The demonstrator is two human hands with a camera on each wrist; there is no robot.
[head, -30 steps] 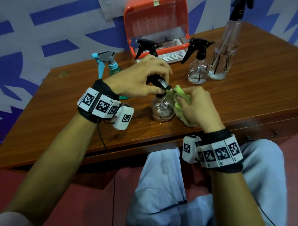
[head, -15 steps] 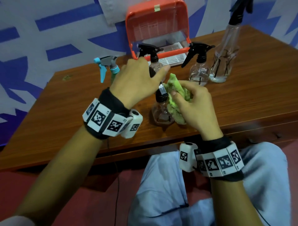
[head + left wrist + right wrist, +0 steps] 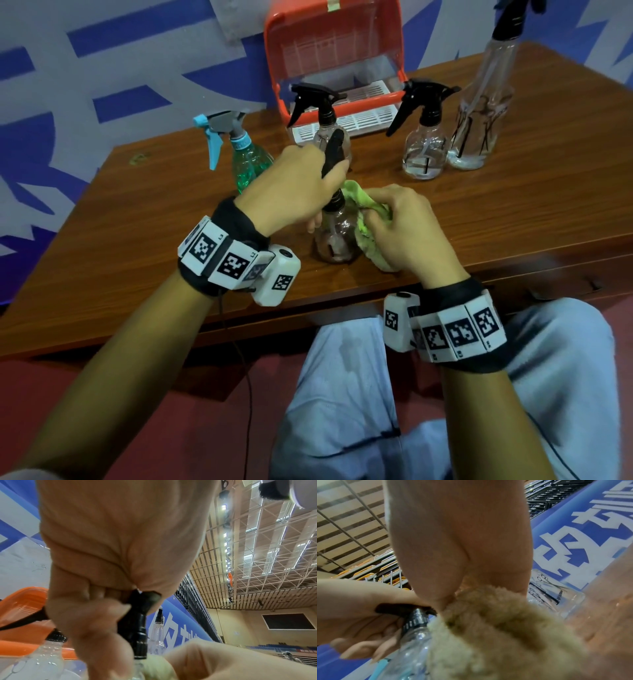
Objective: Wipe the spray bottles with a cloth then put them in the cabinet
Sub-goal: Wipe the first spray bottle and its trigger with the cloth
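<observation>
Blue-and-white patterned wall runs behind a wooden table (image 3: 513, 219), and the wrist views show a high trussed ceiling overhead. At the table's far edge stands an orange cabinet (image 3: 332, 51) with its clear front lifted and a white slatted floor showing inside.

Four spray bottles stand on the table away from the hands: a tall clear one (image 3: 479, 113) at far right, a short clear one with a black trigger (image 3: 424, 150) just left of it, another black-triggered one (image 3: 325, 113) in front of the cabinet, and a green bottle with a light blue trigger (image 3: 246, 161) at left.

Near the front edge, a small clear bottle (image 3: 334, 240) stands upright on the table between the two hands. The left hand (image 3: 294, 185) is curled around its black spray head, fingers wrapped over the trigger and neck, as the left wrist view shows. The right hand (image 3: 407, 229) grips a bunched green cloth (image 3: 368, 236), fingers closed on it, and presses it against the bottle's right side and shoulder, just below the black collar. Light blue trousers show below the table.
</observation>
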